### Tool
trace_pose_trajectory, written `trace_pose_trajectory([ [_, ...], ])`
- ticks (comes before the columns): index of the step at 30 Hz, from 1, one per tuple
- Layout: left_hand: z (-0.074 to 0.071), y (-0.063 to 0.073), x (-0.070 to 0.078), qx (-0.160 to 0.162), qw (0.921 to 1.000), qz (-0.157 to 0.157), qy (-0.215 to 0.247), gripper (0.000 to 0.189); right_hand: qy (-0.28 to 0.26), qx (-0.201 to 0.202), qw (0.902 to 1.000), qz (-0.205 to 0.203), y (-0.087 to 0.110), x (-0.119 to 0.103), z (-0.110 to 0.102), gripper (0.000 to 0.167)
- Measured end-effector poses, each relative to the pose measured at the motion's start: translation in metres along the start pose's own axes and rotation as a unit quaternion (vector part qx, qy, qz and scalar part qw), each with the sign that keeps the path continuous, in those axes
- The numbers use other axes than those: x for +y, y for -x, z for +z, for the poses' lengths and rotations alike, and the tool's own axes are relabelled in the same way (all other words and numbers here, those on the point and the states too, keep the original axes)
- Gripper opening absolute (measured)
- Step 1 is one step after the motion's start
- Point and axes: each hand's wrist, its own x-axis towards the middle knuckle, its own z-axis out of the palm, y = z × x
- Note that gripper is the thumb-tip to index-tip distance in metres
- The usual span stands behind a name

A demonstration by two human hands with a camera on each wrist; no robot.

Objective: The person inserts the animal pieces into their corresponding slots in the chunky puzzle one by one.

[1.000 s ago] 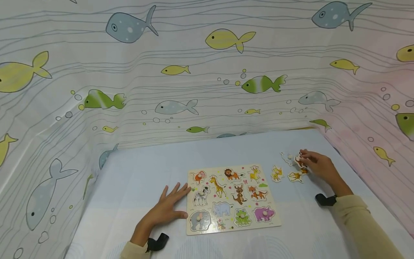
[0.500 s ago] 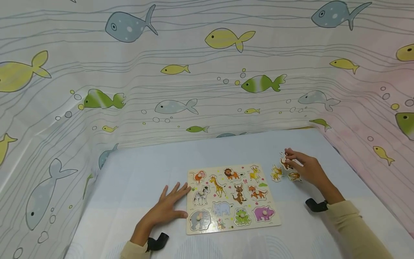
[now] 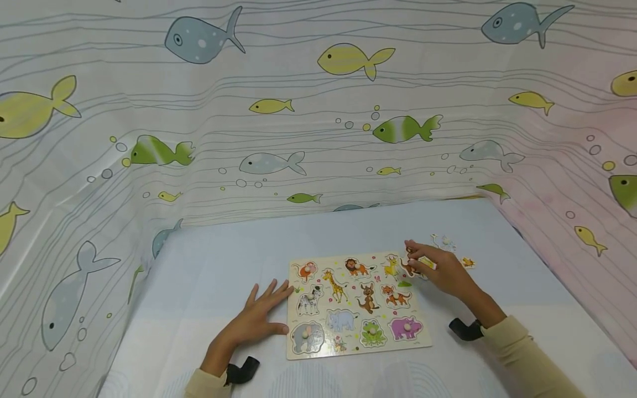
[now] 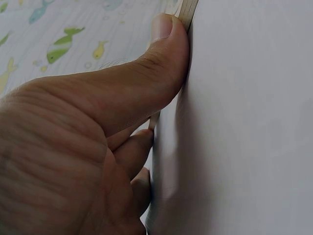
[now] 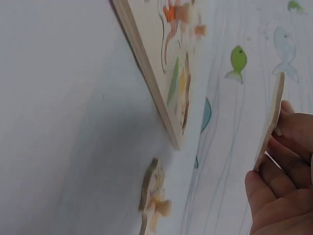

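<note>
A wooden animal puzzle board [image 3: 325, 262] lies flat on the table. My left hand [image 3: 256, 320] rests beside it, fingers spread, with thumb and fingertips against its left edge. The left wrist view shows the thumb [image 4: 166, 54] pressed to the board's wooden side. At the board's upper right corner, my right hand [image 3: 450, 272] pinches a brown kangaroo puzzle piece [image 3: 409, 268]. From the right wrist, that thin piece [image 5: 271, 122] appears edge-on between the fingers, raised above the table. A matching kangaroo picture [image 3: 368, 298] shows on the board.
Behind the right hand lie a pale piece [image 3: 447, 243] and an orange piece [image 3: 468, 262]. A yellow piece [image 3: 428, 263] is partly hidden by that hand. Knobbed pieces such as the frog [image 3: 373, 334] and hippo [image 3: 406, 329] sit in the board. A fish-patterned cloth [image 3: 269, 132] hangs behind.
My right hand has carried the kangaroo piece leftward from the loose pieces to the board's upper right corner, uncovering the pale and orange pieces. The left hand has stayed put.
</note>
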Motion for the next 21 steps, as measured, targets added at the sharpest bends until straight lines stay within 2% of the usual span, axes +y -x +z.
trace_pose_trajectory([
  [9, 0.001, 0.0, -0.001, -0.001, 1.0, 0.0, 0.001, 0.093, -0.037, -0.058, 0.9976, 0.005, -0.002, -0.033, 0.026, 0.017],
  [16, 0.001, 0.0, -0.001, -0.003, 1.0, -0.004, -0.002, 0.093, -0.068, -0.072, 0.9951, -0.006, -0.003, -0.048, 0.045, 0.039],
  [21, 0.001, -0.001, -0.001, -0.003, 1.0, -0.003, -0.001, 0.092, -0.085, -0.075, 0.9933, -0.024, -0.003, -0.053, 0.054, 0.027],
])
